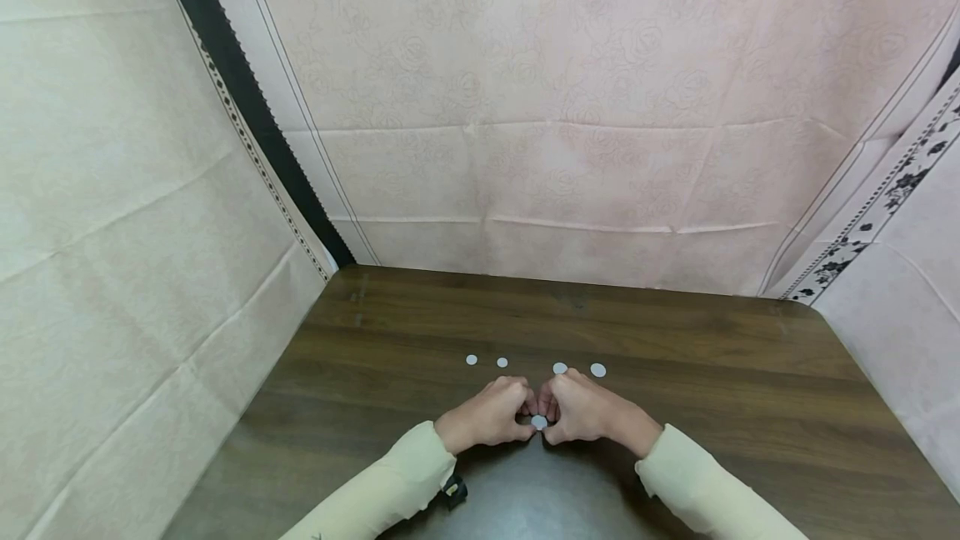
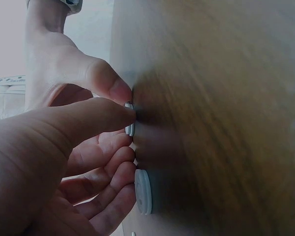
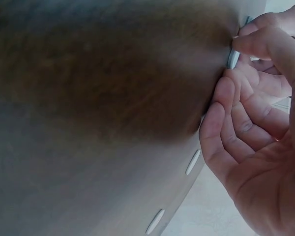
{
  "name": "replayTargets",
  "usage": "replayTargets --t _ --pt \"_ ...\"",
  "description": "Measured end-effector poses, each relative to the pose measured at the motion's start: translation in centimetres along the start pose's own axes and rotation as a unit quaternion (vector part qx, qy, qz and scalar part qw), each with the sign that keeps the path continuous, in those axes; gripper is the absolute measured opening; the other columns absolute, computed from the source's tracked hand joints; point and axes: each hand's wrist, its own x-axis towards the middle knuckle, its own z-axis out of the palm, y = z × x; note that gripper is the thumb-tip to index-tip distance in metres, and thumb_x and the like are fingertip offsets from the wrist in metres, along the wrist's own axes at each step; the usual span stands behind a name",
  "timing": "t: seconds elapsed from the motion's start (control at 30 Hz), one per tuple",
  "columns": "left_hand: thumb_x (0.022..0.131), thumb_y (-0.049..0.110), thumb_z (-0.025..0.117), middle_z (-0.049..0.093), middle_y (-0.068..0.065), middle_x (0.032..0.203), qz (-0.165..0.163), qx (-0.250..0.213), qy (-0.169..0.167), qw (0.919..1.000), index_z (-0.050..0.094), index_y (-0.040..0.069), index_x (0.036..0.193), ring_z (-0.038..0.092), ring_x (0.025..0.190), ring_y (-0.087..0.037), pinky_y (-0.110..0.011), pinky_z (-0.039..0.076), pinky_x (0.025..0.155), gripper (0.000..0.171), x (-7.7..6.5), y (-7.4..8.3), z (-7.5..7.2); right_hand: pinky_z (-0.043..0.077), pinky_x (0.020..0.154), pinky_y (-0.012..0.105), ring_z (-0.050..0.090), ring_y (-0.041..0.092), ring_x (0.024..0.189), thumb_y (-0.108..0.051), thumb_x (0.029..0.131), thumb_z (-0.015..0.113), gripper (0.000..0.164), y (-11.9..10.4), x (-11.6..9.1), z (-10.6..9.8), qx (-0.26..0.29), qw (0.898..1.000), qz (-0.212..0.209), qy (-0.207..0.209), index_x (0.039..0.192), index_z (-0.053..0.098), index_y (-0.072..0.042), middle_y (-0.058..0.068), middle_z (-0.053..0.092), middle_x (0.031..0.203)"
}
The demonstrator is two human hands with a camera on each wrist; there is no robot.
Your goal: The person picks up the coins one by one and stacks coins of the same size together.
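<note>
Both hands meet over the wooden table at one small round white disc [image 1: 539,422]. From the left side, my left hand [image 1: 491,412] holds its edge between thumb and curled fingers. Opposite it, my right hand [image 1: 592,408] grips the other edge in the same way, the two sets of fingertips nearly meeting. In the left wrist view the disc [image 2: 130,120] shows a thin, seamed edge, low at the tabletop, partly hidden behind the left thumb [image 2: 110,114]. The right wrist view shows the disc [image 3: 233,58] between the right thumb [image 3: 258,43] and the fingers.
Beyond the hands, several similar discs lie in a row: two smaller ones [image 1: 472,359] to the left, two larger ones [image 1: 597,370] to the right, one partly behind the right hand. Patterned cloth [image 1: 562,123] hangs along the far edge and sides of the brown table [image 1: 337,407].
</note>
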Motion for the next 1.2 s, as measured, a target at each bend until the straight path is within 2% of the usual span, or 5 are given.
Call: replayTargets --t 1.0,1.2 --pt "0.089 0.017 0.084 0.062 0.006 0.089 0.002 0.004 -0.001 1.0 0.076 0.011 0.095 0.047 0.079 0.0 -0.014 0.043 0.07 0.011 0.29 -0.09 -0.13 0.052 0.062 0.018 0.058 -0.005 0.067 -0.013 0.075 0.087 0.015 0.25 0.21 -0.16 0.0 1.0 -0.004 0.002 0.081 0.073 -0.012 -0.01 0.069 0.074" --pt "0.09 0.018 0.083 0.062 0.006 0.09 -0.009 -0.001 -0.005 0.9999 0.075 0.012 0.093 0.045 0.079 0.0 -0.013 0.042 0.069 0.011 0.11 0.0 0.01 0.052 0.063 0.018 0.058 -0.006 0.067 -0.013 0.076 0.087 0.014 0.22 0.3 0.02 -0.002 1.0 -0.003 -0.004 0.081 0.073 -0.014 -0.01 0.07 0.075"
